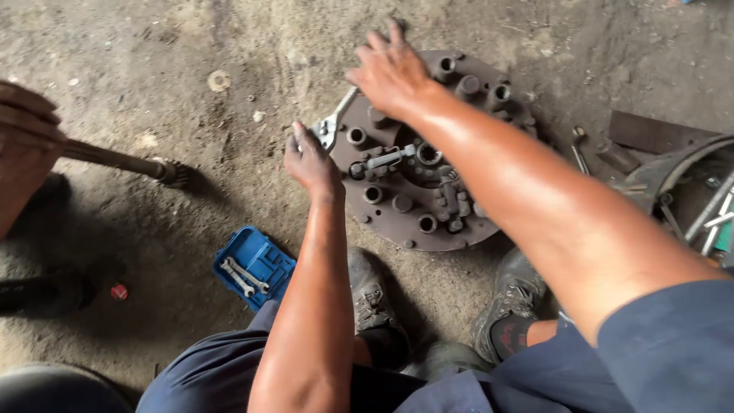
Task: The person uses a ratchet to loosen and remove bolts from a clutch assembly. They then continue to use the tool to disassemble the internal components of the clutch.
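Fingers [300,138] of our left hand [312,162] were clenched on a wrench [330,126] at the clutch plate [428,153] mid-frame on the floor; right hand [390,70] lay spread flat, bracing. Loosening bolts, we reckoned; next needs steady turning.

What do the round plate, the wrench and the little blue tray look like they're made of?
Round plate: likely cast iron or steel, dull brown, rusty and grimy. Wrench in the left hand: bright silvery metal, probably plated steel. Blue tray: looks like moulded plastic, glossy with shaped slots.
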